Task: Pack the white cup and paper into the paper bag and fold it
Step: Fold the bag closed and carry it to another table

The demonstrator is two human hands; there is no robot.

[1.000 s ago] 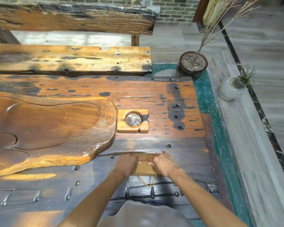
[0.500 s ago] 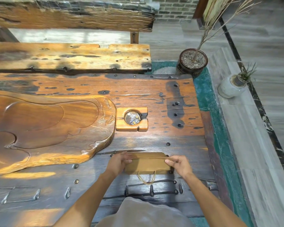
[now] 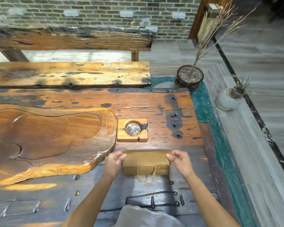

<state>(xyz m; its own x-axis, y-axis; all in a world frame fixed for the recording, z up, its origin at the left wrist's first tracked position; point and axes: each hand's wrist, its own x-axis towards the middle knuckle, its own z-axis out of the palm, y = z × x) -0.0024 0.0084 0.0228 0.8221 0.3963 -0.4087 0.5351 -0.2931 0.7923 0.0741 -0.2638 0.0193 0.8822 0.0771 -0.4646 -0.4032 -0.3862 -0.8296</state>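
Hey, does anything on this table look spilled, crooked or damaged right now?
Nothing stands out. The paper bag lies flat and square between the left hand and right hand, each pinching a top corner. The wooden ashtray holds ash and butts, none spilled.

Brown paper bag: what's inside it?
Cannot tell. The brown paper bag lies flat on the dark wooden table, top folded over, left hand and right hand pinching its corners; contents are covered.
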